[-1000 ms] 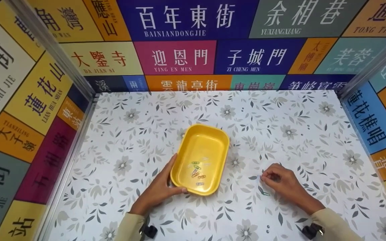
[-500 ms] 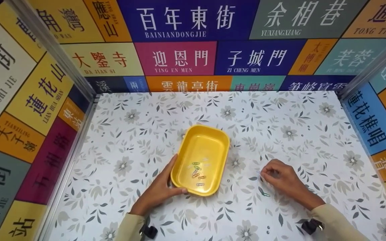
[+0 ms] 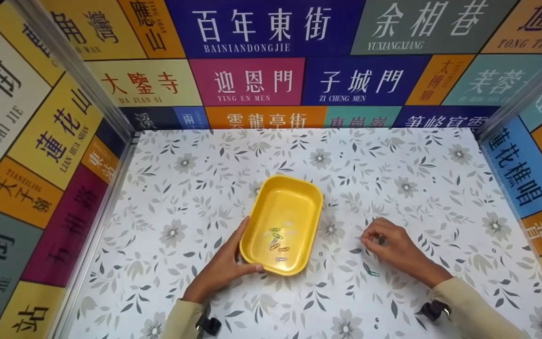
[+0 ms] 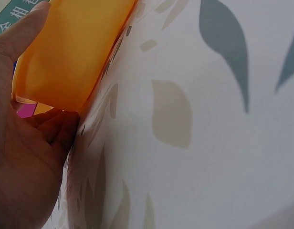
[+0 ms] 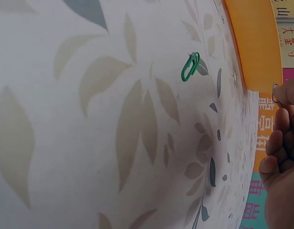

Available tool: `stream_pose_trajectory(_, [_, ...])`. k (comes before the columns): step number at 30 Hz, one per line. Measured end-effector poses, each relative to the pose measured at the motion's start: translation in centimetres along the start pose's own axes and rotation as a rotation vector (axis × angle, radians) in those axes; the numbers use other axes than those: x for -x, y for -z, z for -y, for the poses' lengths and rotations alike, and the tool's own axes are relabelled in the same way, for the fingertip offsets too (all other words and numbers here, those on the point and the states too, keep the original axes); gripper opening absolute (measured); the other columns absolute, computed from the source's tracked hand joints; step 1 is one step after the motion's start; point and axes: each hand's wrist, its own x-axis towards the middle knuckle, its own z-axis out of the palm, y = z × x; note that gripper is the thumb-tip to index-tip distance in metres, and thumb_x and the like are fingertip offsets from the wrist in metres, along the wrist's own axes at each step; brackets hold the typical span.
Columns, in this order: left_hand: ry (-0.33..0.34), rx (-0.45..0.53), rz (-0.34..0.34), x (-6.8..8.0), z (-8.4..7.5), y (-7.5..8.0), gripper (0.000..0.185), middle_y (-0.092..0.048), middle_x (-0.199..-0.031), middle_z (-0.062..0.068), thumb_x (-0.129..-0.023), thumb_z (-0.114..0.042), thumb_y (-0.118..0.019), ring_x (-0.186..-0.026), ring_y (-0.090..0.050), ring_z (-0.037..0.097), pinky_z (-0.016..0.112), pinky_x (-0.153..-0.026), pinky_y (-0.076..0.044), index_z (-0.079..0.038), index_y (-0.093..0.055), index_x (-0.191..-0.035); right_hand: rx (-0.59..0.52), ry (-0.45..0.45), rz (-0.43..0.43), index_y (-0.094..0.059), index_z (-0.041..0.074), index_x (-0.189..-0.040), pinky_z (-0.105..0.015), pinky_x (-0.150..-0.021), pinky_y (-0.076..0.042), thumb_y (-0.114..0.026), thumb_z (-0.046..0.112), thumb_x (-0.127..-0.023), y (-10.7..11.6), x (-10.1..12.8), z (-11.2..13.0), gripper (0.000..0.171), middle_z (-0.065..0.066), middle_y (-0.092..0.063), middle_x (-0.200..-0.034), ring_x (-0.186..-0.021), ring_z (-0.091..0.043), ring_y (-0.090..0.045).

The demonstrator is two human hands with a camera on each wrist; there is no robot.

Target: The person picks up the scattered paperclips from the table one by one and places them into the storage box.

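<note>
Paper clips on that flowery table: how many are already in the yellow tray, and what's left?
Several coloured paper clips already lie in the yellow tray, which the left hand steadies by its near corner. The right hand pinches a small clip just above the table, beside the tray. One green paper clip remains loose on the table near that hand; I see no others.

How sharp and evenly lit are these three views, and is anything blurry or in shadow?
Head view: even light, the yellow tray sharp, the paper clips in it tiny. Left wrist view: very close, the tray's wall soft, the left hand dim and shadowed. Right wrist view: the green paper clip crisp, the tabletop soft in the foreground, the right hand cropped at the edge.
</note>
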Motion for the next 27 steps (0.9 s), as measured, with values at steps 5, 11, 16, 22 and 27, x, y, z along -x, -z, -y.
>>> stream_pose_trajectory(5, [-0.01,0.007,-0.001,-0.1,0.0,0.1,0.13,-0.017,-0.183,-0.006,-0.083,-0.05,-0.097,-0.168,-0.02,0.022,0.053,-0.135,-0.017,-0.036,-0.011,-0.179,0.025,0.027,0.011,-0.077,0.015,-0.091,-0.024,-0.064,-0.049,-0.086,-0.02,-0.08,-0.1,-0.7,0.3,0.038,0.002,-0.067,-0.085,-0.076,-0.018,-0.061])
stream_pose_trajectory(11, [0.0,0.005,0.003,0.0,0.1,0.1,0.129,-0.018,-0.183,-0.009,-0.083,-0.051,-0.096,-0.167,-0.02,0.018,0.05,-0.135,-0.017,-0.04,-0.011,-0.178,0.023,0.054,0.029,-0.076,0.017,-0.09,-0.023,-0.069,-0.049,-0.087,-0.016,-0.082,-0.3,-1.5,0.7,0.037,0.005,-0.068,-0.087,-0.08,-0.018,-0.062])
stream_pose_trajectory(16, [0.004,0.015,0.003,0.0,0.1,0.1,0.129,-0.017,-0.182,-0.012,-0.083,-0.049,-0.097,-0.166,-0.02,0.014,0.045,-0.135,-0.017,-0.042,-0.01,-0.178,-0.009,0.087,0.04,-0.075,0.014,-0.089,-0.026,-0.071,-0.049,-0.087,-0.019,-0.079,-0.6,-2.3,0.8,0.036,0.0,-0.067,-0.086,-0.079,-0.022,-0.06])
stream_pose_trajectory(22, [-0.012,0.033,0.017,-0.1,0.0,0.1,0.128,-0.017,-0.183,-0.011,-0.084,-0.048,-0.097,-0.166,-0.021,0.013,0.045,-0.135,-0.018,-0.042,-0.009,-0.177,-0.01,0.087,0.095,-0.075,0.016,-0.092,-0.026,-0.074,-0.05,-0.084,-0.013,-0.087,-0.5,-3.3,1.5,0.031,0.005,-0.068,-0.09,-0.083,-0.017,-0.06])
stream_pose_trajectory(27, [-0.013,0.032,0.016,-0.1,0.1,0.0,0.127,-0.017,-0.183,-0.01,-0.084,-0.047,-0.097,-0.167,-0.02,0.015,0.048,-0.135,-0.017,-0.043,-0.01,-0.177,0.018,0.079,0.135,-0.075,0.018,-0.093,-0.024,-0.074,-0.053,-0.084,-0.009,-0.09,-0.6,-3.9,1.9,0.028,0.008,-0.067,-0.093,-0.085,-0.013,-0.061])
